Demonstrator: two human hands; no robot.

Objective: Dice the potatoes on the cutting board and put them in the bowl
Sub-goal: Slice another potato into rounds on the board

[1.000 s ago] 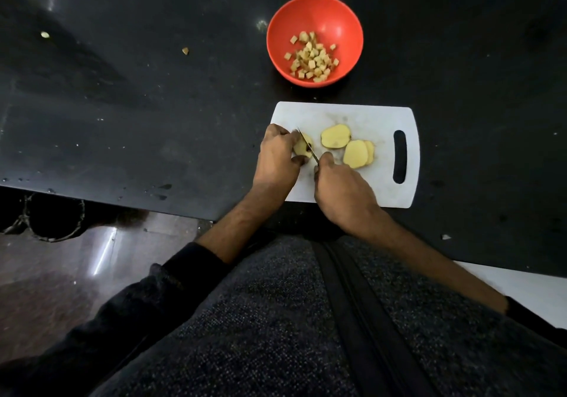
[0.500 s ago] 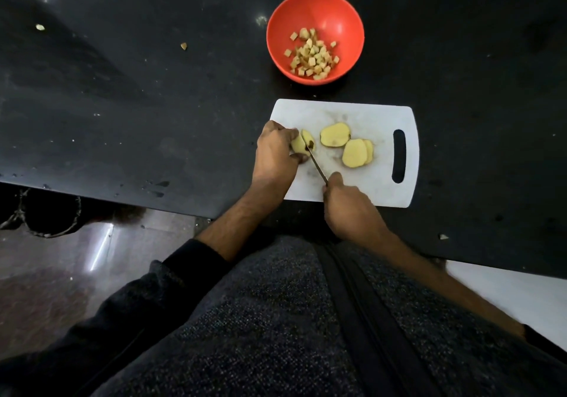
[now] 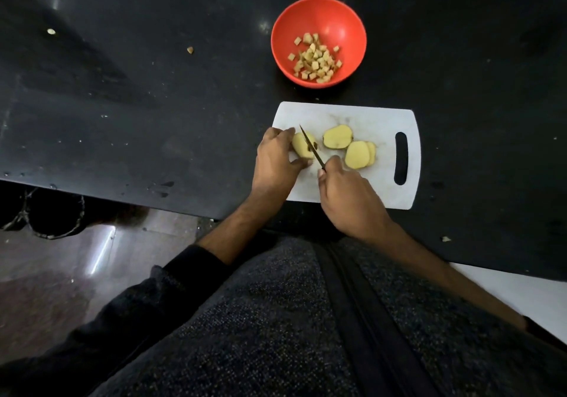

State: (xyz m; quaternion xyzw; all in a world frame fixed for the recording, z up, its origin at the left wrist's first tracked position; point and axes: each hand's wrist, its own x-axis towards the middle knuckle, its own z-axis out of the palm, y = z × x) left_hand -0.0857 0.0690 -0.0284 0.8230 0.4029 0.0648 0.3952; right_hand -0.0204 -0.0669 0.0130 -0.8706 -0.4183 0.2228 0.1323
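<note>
A white cutting board (image 3: 377,188) lies on the black counter. My left hand (image 3: 274,163) pins a pale potato piece (image 3: 300,148) at the board's left end. My right hand (image 3: 349,197) grips a small knife (image 3: 310,146), and its blade lies across that piece. A separate potato slice (image 3: 337,137) rests in the board's middle, with a short stack of slices (image 3: 359,154) to its right. Beyond the board stands a red bowl (image 3: 343,19) holding several potato cubes (image 3: 316,59).
The black counter (image 3: 153,105) ends at a front edge left of my arms, with floor below. Small potato scraps lie on it at the far left (image 3: 190,50), further left (image 3: 51,31) and near my right forearm (image 3: 445,238). The board's handle slot (image 3: 401,158) faces right.
My right hand drew back toward me half a second ago, then pushed forward again, sliding the blade over the held potato piece. My left hand stayed on the piece.
</note>
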